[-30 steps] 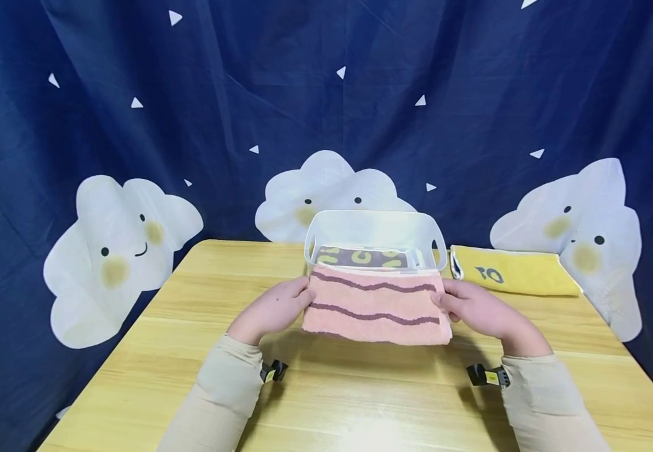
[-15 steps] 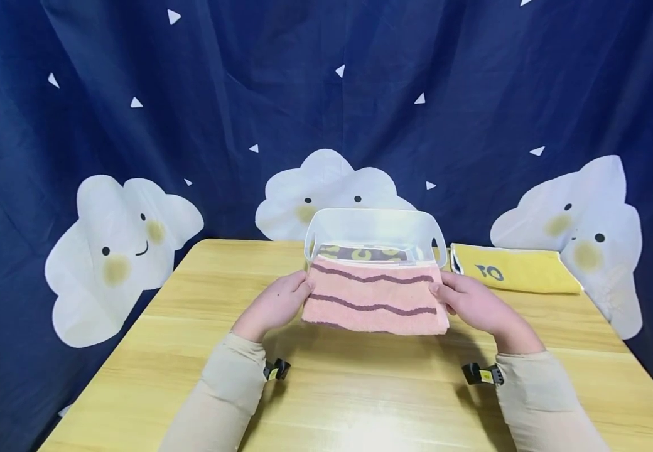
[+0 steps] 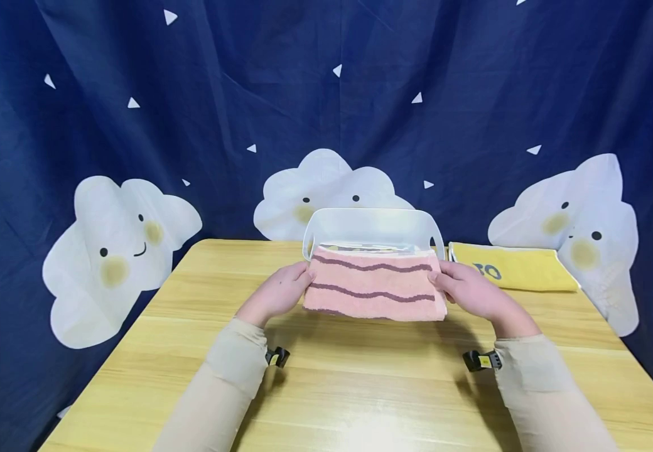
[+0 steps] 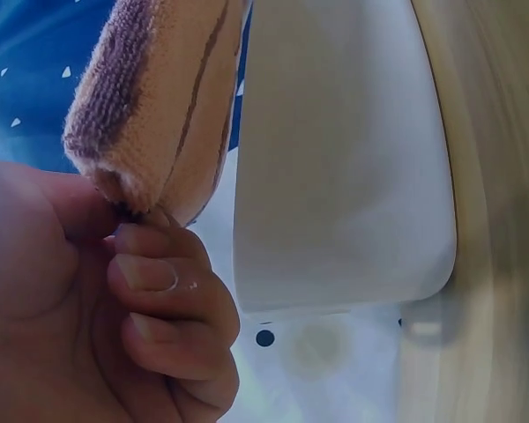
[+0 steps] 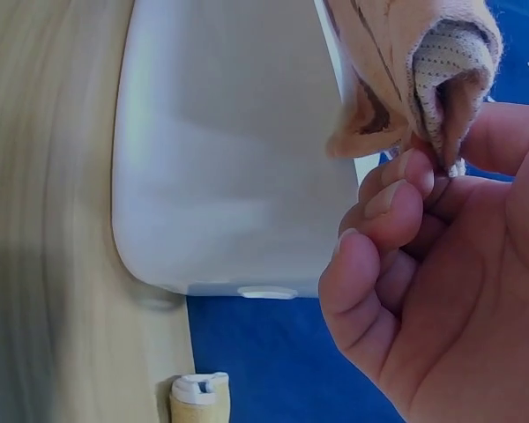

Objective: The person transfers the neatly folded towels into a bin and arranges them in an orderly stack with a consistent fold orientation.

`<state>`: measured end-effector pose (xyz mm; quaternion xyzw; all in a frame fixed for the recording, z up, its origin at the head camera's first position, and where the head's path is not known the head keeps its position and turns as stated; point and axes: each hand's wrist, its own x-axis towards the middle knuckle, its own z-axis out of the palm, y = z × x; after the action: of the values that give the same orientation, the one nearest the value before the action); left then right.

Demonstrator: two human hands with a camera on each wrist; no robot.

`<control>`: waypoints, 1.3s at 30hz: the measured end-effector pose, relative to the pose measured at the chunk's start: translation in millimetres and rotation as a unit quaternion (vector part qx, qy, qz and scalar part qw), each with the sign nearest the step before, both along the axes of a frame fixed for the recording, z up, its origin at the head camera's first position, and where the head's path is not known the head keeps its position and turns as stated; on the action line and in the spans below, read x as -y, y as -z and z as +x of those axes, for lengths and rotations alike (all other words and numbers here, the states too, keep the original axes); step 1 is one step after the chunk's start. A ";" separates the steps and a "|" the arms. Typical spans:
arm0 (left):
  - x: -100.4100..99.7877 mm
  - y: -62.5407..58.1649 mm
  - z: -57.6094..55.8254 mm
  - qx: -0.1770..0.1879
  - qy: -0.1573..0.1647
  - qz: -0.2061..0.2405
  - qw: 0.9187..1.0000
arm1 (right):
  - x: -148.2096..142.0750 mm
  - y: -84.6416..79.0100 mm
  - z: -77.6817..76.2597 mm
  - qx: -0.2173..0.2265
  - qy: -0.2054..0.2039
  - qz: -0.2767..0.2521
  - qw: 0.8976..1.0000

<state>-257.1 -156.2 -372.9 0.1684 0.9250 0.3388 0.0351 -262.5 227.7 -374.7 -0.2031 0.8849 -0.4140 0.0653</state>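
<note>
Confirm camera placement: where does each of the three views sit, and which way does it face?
Head: worn high, facing forward and down at the wooden table; both forearms and hands show, holding the pink towel by the white bin.
Left wrist: beside the left hand, facing past its fingers pinching the towel's end, toward the bin.
Right wrist: beside the right hand, same on the other end.
Shared: towel and bin appear in all three.

Bright, even light fills the head view, with soft shadows under the forearms and a pale sheen on the table (image 3: 360, 402) near the bottom edge. Both wrist views are soft, the wood smeared by blur, the white bin (image 4: 335, 150) slightly overexposed.
</note>
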 end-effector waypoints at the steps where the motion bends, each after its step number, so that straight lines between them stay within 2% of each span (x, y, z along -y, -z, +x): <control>1: 0.1 -0.6 -1.8 0.001 0.001 -0.002 1.000 | 0.1 -1.2 -1.1 -0.003 0.001 0.004 1.000; 8: 0.9 -5.9 -12.3 0.019 0.001 -0.007 1.000 | -0.1 -6.2 -9.5 0.000 -0.001 0.012 1.000; 17: -1.2 -13.2 -26.6 0.007 0.004 -0.034 0.999 | -0.8 -13.9 -23.0 0.008 -0.012 0.017 1.000; 23: -2.1 -19.0 -34.3 0.016 0.003 -0.046 0.999 | 0.3 -18.4 -31.3 -0.002 0.002 0.035 0.999; 32: -1.9 -27.3 -50.7 0.006 0.015 -0.064 0.998 | 1.0 -28.9 -43.3 -0.012 0.017 0.063 0.998; 39: -2.9 -35.5 -58.3 0.009 0.016 -0.062 0.998 | 2.2 -37.1 -54.7 -0.020 0.021 0.084 0.996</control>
<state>-315.5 -153.3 -337.4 0.1779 0.9410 0.2817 0.0594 -317.2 225.5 -337.6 -0.1866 0.9217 -0.3357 0.0552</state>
